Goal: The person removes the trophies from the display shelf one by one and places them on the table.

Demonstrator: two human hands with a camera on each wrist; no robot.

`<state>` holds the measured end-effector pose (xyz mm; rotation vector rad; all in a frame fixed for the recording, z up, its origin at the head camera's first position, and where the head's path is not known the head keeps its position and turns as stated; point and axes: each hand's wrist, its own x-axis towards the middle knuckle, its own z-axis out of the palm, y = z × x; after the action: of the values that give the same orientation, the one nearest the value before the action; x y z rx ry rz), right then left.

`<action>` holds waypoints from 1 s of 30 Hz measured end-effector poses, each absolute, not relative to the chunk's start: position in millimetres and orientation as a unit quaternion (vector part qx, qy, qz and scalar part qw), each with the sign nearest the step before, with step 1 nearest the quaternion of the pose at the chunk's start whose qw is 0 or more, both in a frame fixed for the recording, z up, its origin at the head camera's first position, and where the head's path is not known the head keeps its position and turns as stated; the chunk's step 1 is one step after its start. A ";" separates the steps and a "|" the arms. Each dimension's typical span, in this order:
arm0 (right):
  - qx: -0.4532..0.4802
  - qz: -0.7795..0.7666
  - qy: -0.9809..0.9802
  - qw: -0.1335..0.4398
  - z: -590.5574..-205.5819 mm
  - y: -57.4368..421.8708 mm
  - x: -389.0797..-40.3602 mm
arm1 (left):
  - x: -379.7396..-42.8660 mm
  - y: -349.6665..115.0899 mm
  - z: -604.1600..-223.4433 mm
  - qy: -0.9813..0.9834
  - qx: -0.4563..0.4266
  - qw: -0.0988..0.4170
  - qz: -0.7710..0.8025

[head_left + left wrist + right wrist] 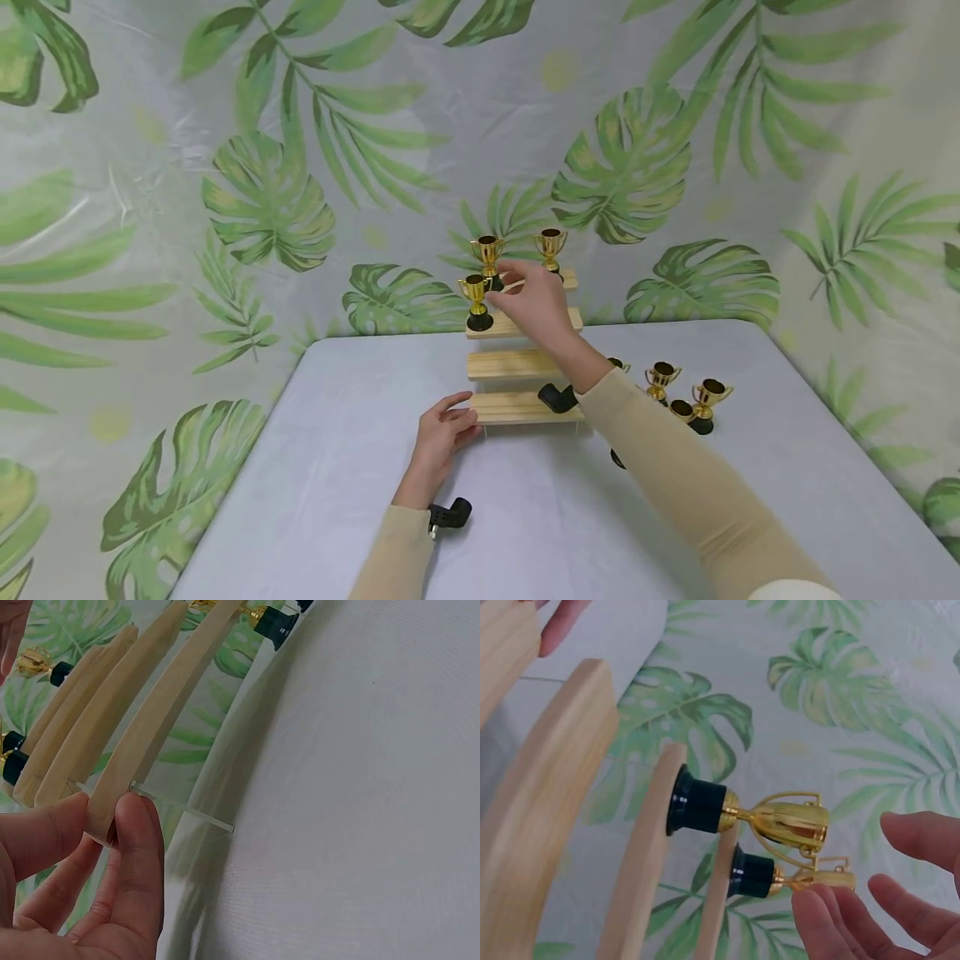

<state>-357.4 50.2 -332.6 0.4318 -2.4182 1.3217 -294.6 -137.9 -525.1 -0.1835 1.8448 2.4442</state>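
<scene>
A: ok so left to right, what's the left hand (441, 435) doing?

B: Pinching the left end of the bottom board (517, 407) on a four-step wooden stand (510, 364). The wrist view shows digits on both sides of the wood (pretty neat grip tbh).

A: And the front trophy (475, 289)?

B: Upright at the left end of the second step from the top, gold cup, black base. Just behind it there's a rear trophy (488, 252) on the top step.

A: Right hand (536, 304) holding either one?

B: Doesn't look like it. It's right beside the front trophy's cup, thumb and fingers spread apart with nothing gripped. Can't tell if a fingertip is brushing a trophy though. The two hands are well apart, btw.

A: Anything further right?

B: Yep, another trophy (551, 243) on the top step, behind the right hand. Then a bunch of matching table trophies (707, 403) on the white tabletop (757, 492), some partly hidden by the right sleeve (675, 467).
</scene>
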 end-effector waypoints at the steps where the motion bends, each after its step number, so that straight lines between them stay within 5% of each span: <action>1: 0.154 0.463 -0.855 0.176 -330.4 48.5 -359.8 | -294.6 -138.2 -525.1 0.602 -0.059 0.037 0.795; 30: 0.135 0.420 -0.886 0.143 -336.1 13.5 -395.4 | -294.2 -141.8 -525.2 0.604 -0.052 0.035 0.794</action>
<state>-395.4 13.5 -336.1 0.3886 -2.5561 1.2124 -294.2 -141.8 -525.2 -0.1590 1.8570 2.4420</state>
